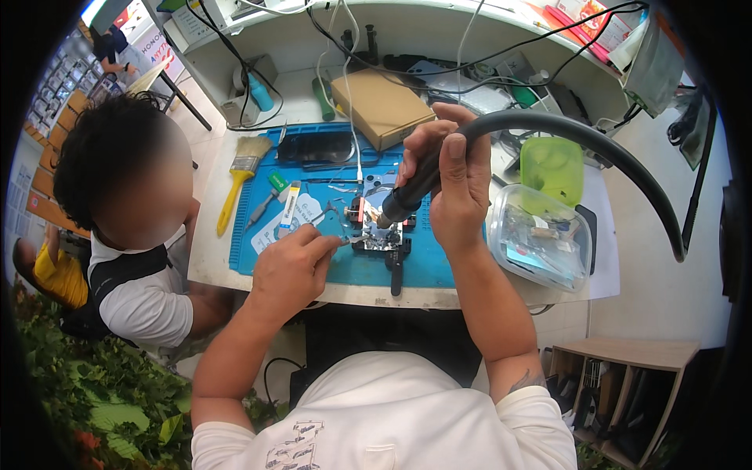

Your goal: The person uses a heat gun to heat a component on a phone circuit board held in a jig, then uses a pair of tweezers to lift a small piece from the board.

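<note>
My right hand (pixel 451 188) is wrapped round the black handle of a hot-air gun (pixel 415 186), whose thick hose arches off to the right. Its metal nozzle (pixel 385 216) points down at a small circuit board (pixel 380 240), held in a black clamp fixture (pixel 397 274) on a blue silicone mat (pixel 352 270). My left hand (pixel 291 274) pinches thin metal tweezers (pixel 343 241) whose tip reaches the board's left side. A white cable (pixel 357 149) hangs down behind the board. Small tools (pixel 258 211) and a white label-like piece (pixel 274 235) lie left of it.
Behind are a cardboard box (pixel 372 98) and black phone (pixel 313 147). A yellow brush (pixel 231 200) lies left; two plastic containers (pixel 540 258) are right. A person in a white shirt (pixel 141 305) sits close at my left. A wooden cubby (pixel 627 352) stands lower right.
</note>
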The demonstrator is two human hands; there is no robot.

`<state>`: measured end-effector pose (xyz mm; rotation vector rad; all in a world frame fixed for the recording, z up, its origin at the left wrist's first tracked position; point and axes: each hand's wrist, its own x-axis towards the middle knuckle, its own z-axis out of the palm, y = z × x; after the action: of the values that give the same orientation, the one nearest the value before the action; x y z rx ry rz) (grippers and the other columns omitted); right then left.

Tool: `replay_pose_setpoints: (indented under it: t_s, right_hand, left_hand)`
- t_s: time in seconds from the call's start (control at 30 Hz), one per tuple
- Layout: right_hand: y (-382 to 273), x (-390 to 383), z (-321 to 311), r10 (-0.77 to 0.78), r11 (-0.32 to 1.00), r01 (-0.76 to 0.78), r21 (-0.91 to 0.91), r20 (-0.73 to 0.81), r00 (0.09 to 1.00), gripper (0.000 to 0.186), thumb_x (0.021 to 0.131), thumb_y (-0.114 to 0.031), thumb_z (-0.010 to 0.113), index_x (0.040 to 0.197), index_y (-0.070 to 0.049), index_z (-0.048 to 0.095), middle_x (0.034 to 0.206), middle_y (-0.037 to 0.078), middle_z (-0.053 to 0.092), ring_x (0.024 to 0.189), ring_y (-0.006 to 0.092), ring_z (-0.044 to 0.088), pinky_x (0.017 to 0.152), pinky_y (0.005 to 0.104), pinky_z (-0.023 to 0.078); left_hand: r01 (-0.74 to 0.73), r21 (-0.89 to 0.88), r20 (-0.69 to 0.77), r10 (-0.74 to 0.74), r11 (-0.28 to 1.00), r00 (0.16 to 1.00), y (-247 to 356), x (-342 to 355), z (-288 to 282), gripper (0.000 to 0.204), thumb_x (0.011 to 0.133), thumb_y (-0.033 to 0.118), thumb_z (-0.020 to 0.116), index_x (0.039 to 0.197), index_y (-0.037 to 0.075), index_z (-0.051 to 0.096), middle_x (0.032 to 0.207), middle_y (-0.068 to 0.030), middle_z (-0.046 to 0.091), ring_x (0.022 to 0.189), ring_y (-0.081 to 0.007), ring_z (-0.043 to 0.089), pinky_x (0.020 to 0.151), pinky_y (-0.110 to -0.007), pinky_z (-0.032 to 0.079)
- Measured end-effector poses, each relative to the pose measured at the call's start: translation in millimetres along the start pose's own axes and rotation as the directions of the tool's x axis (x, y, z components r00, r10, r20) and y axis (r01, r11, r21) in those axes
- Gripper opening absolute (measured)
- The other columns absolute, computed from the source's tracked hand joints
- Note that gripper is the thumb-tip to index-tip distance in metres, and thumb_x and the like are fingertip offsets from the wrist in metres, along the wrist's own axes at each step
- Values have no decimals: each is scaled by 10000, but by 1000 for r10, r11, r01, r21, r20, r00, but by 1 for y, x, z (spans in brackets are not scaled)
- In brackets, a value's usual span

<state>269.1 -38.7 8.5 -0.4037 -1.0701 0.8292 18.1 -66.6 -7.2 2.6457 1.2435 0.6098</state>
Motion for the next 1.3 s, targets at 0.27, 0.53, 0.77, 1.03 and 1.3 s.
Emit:
replay_pose_setpoints:
  t_s: [0.27, 0.53, 0.77, 1.03, 1.3]
  right_hand:
    - [9, -1, 5, 35, 999, -36, 18, 47, 998, 460, 1153, -314, 543, 1497, -30, 430, 1072, 74, 645, 815, 112, 617, 711, 274, 567]
    - [6, -2, 4, 31, 999, -32, 22, 30, 999, 458, 1155, -325, 537, 1480, -20, 433, 1069, 76, 640, 810, 115, 614, 718, 285, 567]
    - [0, 2, 0, -20, 1000, 20, -20, -9, 1000, 452, 1158, -348, 525, 1464, -28, 434, 1073, 75, 633, 807, 121, 613, 707, 301, 569]
    - [-4, 3, -3, -42, 999, 41, -33, -26, 999, 456, 1163, -368, 503, 1471, -40, 434, 1080, 88, 635, 799, 140, 622, 683, 310, 573]
    - [-63, 9, -10, -153, 988, 148, -53, -101, 983, 478, 1172, -394, 458, 1473, -23, 421, 1073, 134, 652, 683, 145, 610, 533, 290, 534]
  left_hand:
    - [8, 84, 40, -11, 996, 999, 13, 2, 4, 201, 918, 50, 768, 1085, 154, 806, 915, -63, 678, 750, -303, 716, 639, -417, 569]
    - [80, 74, -24, -78, 994, 997, 11, 0, 18, 232, 914, 28, 760, 1116, 137, 792, 924, -80, 681, 767, -324, 725, 654, -429, 581]
    - [61, 61, 10, -62, 996, 998, 10, -2, 8, 239, 905, 31, 772, 1120, 134, 792, 911, -78, 681, 769, -307, 724, 657, -415, 578]
    - [40, -3, -70, -40, 999, 997, 7, -2, 3, 232, 910, 27, 768, 1111, 140, 792, 914, -75, 692, 782, -299, 722, 673, -398, 574]
    - [70, -12, -50, -71, 997, 996, 1, -5, 7, 215, 915, 47, 771, 1099, 154, 800, 940, -76, 692, 807, -297, 719, 673, -412, 564]
